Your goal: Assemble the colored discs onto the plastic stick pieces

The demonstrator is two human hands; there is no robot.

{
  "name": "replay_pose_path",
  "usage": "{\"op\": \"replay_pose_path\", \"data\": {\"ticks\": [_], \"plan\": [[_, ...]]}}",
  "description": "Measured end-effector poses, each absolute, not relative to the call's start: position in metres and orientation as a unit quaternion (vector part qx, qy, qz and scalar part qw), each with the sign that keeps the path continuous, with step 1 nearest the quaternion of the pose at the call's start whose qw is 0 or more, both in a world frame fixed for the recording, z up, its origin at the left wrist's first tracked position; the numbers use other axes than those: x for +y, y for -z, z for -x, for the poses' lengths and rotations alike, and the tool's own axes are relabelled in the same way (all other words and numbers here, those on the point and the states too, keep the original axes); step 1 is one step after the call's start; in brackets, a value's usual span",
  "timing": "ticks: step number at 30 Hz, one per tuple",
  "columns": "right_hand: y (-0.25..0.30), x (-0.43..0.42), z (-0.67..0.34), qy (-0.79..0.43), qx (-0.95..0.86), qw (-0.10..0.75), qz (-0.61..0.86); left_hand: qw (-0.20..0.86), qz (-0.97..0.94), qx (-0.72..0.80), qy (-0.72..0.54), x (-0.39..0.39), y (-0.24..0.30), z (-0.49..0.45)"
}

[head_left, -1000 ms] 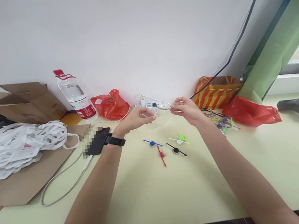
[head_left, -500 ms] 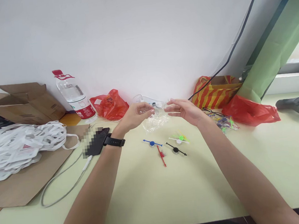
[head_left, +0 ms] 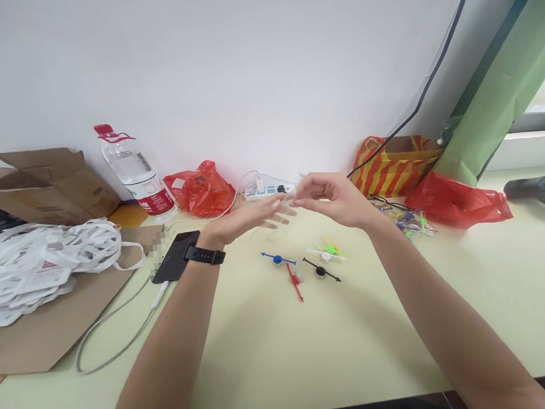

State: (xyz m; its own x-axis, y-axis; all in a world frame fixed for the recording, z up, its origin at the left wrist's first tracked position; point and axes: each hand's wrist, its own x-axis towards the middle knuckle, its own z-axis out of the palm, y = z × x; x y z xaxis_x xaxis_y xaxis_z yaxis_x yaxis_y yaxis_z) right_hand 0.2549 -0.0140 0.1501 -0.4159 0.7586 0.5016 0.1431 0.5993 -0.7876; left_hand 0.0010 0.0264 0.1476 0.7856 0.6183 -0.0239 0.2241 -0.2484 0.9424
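My left hand (head_left: pixel 249 219), a black watch (head_left: pixel 205 254) on its wrist, is stretched out flat with its fingers extended and slightly blurred. Facing it, my right hand (head_left: pixel 332 197) is closed in a pinch on a clear plastic bag (head_left: pixel 290 196), little of which shows between the hands. Below them on the table lie several small arrow spinners: a blue spinner (head_left: pixel 278 260), a red spinner (head_left: pixel 295 279), a black spinner (head_left: pixel 321 271) and a white spinner (head_left: pixel 326 256), with a green spinner (head_left: pixel 331 249) partly behind the white one.
At left are white straps (head_left: pixel 51 264) on cardboard, a phone (head_left: pixel 174 259) on a cable, an open box (head_left: pixel 50 194) and a water bottle (head_left: pixel 137 172). A red bag (head_left: pixel 203 188) and power strip (head_left: pixel 266 192) line the wall. Bagged spinners (head_left: pixel 412 222) and a striped bag (head_left: pixel 394 167) stand right.
The clear bag, earlier spread between both hands above the spinners, is now gathered at my right fingertips. My left hand has flattened out. The spinners lie as before.
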Motion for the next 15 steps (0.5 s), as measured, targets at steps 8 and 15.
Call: {"op": "replay_pose_path", "data": {"ticks": [8,15], "plan": [[-0.159,-0.026,-0.252,-0.314,-0.820,0.380,0.290,0.638,-0.725,0.212,-0.150,0.024,-0.137,-0.013],[-0.168,-0.033,-0.255,-0.311,-0.878,0.212,0.297,0.565,-0.779,0.248,-0.116,0.019,-0.143,-0.021]]}}
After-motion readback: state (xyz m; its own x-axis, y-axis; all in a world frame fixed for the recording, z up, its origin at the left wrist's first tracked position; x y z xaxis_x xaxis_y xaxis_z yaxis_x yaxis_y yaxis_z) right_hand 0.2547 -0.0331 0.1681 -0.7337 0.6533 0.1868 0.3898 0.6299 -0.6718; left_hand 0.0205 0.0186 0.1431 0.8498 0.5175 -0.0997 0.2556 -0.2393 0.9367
